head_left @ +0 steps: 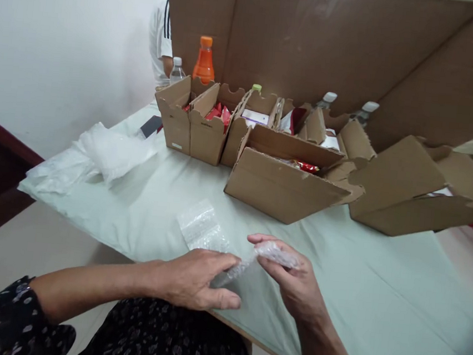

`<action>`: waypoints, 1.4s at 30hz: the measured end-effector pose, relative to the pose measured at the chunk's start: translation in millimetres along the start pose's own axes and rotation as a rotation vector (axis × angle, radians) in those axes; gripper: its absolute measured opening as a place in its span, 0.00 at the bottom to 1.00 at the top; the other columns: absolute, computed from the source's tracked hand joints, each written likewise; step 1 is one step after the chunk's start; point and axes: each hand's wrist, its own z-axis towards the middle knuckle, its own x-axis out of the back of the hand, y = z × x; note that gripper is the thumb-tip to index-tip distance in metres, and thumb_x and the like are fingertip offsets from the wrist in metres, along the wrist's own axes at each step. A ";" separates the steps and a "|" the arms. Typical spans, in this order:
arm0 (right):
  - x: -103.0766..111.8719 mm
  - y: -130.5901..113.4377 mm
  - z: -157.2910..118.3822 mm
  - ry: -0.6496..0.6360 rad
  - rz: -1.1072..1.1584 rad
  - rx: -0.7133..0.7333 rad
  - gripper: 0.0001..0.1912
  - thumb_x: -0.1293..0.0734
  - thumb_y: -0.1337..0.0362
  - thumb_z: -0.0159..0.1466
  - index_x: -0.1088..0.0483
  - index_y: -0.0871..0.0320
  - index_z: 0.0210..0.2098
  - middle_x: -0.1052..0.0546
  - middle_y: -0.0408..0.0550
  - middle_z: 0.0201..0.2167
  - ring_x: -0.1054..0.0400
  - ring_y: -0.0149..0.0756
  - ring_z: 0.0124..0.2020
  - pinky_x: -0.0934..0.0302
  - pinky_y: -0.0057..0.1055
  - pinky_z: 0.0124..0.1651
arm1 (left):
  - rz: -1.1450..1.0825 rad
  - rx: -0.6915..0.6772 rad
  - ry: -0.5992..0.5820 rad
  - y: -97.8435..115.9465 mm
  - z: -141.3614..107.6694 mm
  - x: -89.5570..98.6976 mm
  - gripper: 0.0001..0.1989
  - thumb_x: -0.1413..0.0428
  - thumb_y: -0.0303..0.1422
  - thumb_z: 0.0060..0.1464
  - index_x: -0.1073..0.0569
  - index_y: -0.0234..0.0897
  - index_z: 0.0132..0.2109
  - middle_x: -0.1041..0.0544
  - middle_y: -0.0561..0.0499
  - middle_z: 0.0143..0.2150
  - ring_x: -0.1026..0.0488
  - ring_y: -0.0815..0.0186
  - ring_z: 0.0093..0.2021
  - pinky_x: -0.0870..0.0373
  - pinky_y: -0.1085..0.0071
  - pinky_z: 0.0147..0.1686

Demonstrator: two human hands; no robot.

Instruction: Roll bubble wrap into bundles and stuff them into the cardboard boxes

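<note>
Near the table's front edge my right hand (294, 278) grips a bundle of clear bubble wrap (277, 254) between thumb and fingers; whatever may be inside it cannot be made out. A twisted strip of the same wrap runs left toward my left hand (199, 280), whose thumb and fingers are apart around its end, the hand resting above the edge. Partly behind my left hand, a flat sheet of bubble wrap (202, 224) lies on the pale green tablecloth (168, 193).
Cardboard boxes (278, 176) with small packages line the back. Behind them are an orange bottle (204, 63) and clear bottles, before a tall cardboard panel (292, 38). Crumpled plastic (117, 152) and a dark box (150, 127) lie left. A person's white sleeve (162, 36) shows at back left.
</note>
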 end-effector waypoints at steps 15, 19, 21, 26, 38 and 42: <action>88.9 73.3 -70.6 0.085 -0.358 -0.062 0.12 0.32 0.52 0.66 0.20 0.51 0.40 0.27 0.56 0.65 0.25 0.50 0.59 0.32 0.47 0.62 | 0.684 0.262 0.397 -97.7 -9.2 14.0 0.24 0.40 0.34 0.57 0.27 0.33 0.59 0.29 0.32 0.65 0.36 0.39 0.68 0.34 0.40 0.64; 101.7 84.5 -72.0 0.172 -0.498 -0.018 0.13 0.33 0.51 0.66 0.20 0.51 0.38 0.26 0.57 0.63 0.24 0.49 0.57 0.31 0.48 0.61 | 0.565 0.256 0.425 -108.6 -11.7 15.1 0.08 0.40 0.33 0.54 0.25 0.38 0.42 0.26 0.37 0.63 0.35 0.42 0.69 0.35 0.44 0.64; 107.5 85.4 -73.9 0.250 -0.531 -0.022 0.14 0.32 0.49 0.65 0.21 0.52 0.37 0.25 0.57 0.62 0.24 0.50 0.56 0.31 0.50 0.60 | 0.440 0.243 0.447 -103.4 -10.9 15.5 0.03 0.41 0.31 0.52 0.28 0.40 0.36 0.24 0.39 0.59 0.32 0.45 0.66 0.34 0.46 0.63; 108.8 63.0 -79.9 0.260 -0.406 -0.100 0.16 0.29 0.46 0.63 0.20 0.52 0.36 0.24 0.55 0.63 0.26 0.50 0.59 0.30 0.43 0.60 | -0.095 0.422 0.517 -75.1 -6.7 28.4 0.10 0.40 0.38 0.50 0.29 0.40 0.38 0.21 0.48 0.44 0.24 0.60 0.38 0.28 0.62 0.41; 82.9 62.6 -59.0 0.611 -0.111 -0.294 0.21 0.21 0.43 0.48 0.22 0.54 0.23 0.21 0.46 0.28 0.29 0.37 0.33 0.31 0.30 0.37 | -0.953 0.654 0.636 -76.1 -20.6 64.7 0.12 0.37 0.40 0.51 0.22 0.34 0.31 0.24 0.50 0.29 0.30 0.67 0.27 0.35 0.71 0.26; 82.2 61.0 -54.6 0.576 -0.078 -0.322 0.24 0.20 0.41 0.44 0.24 0.55 0.21 0.21 0.47 0.29 0.29 0.37 0.34 0.32 0.29 0.37 | -1.192 0.669 0.624 -87.5 -22.6 65.7 0.13 0.37 0.40 0.54 0.25 0.33 0.33 0.20 0.43 0.31 0.25 0.63 0.29 0.28 0.67 0.28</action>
